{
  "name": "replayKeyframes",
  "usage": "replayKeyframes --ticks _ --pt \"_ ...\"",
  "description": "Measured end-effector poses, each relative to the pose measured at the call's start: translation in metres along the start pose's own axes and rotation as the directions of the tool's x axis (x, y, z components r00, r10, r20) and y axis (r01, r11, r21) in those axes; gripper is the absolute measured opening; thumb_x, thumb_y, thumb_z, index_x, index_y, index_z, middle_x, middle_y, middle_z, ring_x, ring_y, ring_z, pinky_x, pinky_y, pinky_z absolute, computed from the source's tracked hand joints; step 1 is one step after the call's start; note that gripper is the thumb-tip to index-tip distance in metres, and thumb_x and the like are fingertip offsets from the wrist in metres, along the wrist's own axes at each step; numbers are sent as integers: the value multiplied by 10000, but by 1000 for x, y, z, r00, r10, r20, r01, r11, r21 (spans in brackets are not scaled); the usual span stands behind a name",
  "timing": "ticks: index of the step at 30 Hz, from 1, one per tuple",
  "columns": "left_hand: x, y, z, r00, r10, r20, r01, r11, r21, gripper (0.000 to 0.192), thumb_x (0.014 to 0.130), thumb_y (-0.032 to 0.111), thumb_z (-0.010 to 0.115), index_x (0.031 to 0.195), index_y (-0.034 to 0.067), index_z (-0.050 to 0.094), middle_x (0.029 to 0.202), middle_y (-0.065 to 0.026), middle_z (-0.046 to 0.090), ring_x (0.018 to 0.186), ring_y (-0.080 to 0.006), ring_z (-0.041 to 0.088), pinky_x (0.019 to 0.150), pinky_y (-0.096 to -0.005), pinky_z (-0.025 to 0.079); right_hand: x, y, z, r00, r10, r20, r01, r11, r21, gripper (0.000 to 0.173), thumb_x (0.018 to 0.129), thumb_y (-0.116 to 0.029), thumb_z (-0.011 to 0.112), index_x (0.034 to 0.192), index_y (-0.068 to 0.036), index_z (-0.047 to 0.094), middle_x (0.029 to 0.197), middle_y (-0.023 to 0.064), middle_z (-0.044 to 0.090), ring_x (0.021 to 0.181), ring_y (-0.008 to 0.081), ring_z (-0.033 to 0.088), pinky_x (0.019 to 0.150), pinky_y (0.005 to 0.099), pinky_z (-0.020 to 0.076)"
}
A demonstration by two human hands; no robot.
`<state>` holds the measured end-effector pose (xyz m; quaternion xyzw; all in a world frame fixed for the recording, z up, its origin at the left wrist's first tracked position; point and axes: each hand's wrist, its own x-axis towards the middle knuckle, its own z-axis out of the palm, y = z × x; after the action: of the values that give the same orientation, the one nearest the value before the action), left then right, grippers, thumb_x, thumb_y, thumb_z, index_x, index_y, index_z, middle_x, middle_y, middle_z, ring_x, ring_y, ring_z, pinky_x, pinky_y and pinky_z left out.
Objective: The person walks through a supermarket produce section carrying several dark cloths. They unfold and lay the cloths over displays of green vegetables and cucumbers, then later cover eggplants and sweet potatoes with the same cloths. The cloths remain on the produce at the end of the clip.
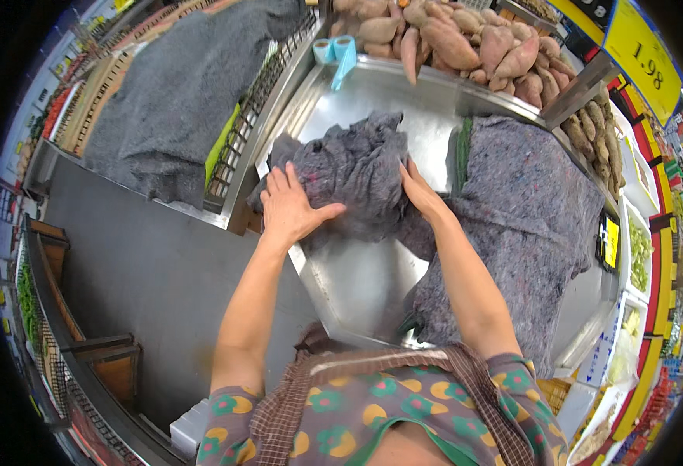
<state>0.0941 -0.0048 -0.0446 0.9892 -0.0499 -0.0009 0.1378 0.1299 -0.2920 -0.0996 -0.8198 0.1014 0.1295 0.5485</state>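
A crumpled grey felt-like blanket [353, 169] lies bunched on a stainless steel display tray [364, 285]. My left hand [289, 209] rests on its left side with the fingers spread. At its right side is my right hand [420, 189], its fingers fairly straight and its palm partly hidden. To the right, a second speckled grey blanket [516, 233] lies spread over part of the counter, with dark green produce [464, 151] showing at its left edge. A light blue plastic holder [335, 52] sits at the tray's far left corner.
Sweet potatoes [463, 41] are piled beyond the tray. More brown root vegetables [594, 134] lie at the right, below a yellow price sign [644, 64]. Another grey blanket [172, 105] covers the left stand, beside a black mesh divider [254, 105]. White foam boxes [635, 250] line the right.
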Motion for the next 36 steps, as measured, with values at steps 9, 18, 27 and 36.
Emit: replayKeyframes --ticks 9,18,27,36 --pt "38 -58 9 971 -136 -197 35 895 -445 440 750 406 713 905 -4 674 988 -159 617 958 -362 569 830 -425 453 -5 -73 22 935 140 -327 157 663 732 386 807 -214 604 1029 102 604 945 175 647 869 250 626 787 357 500" --pt "34 -50 0 976 -163 -146 97 921 -377 518 793 480 652 937 -18 653 1113 -195 573 1070 -378 514 883 -455 430 -93 -275 -77 735 -396 -550 678 416 607 172 821 -150 628 971 -72 658 877 55 648 839 184 614 790 330 503" --pt "-30 30 -80 933 61 -354 -265 781 -566 1106 704 491 751 1457 -53 151 1517 -259 169 1422 -361 147 1157 -413 159 -121 -296 -44 758 -585 -288 632 551 545 338 934 -222 582 1196 -10 577 1158 104 633 1064 210 615 959 338 472" --pt "-67 17 23 892 -387 234 326 190 -926 275 846 272 577 977 34 622 853 -185 661 625 -351 642 538 -428 509 -88 -127 18 959 -282 -6 281 957 73 566 922 -259 605 1356 55 420 1335 147 483 1164 210 495 1032 336 331"
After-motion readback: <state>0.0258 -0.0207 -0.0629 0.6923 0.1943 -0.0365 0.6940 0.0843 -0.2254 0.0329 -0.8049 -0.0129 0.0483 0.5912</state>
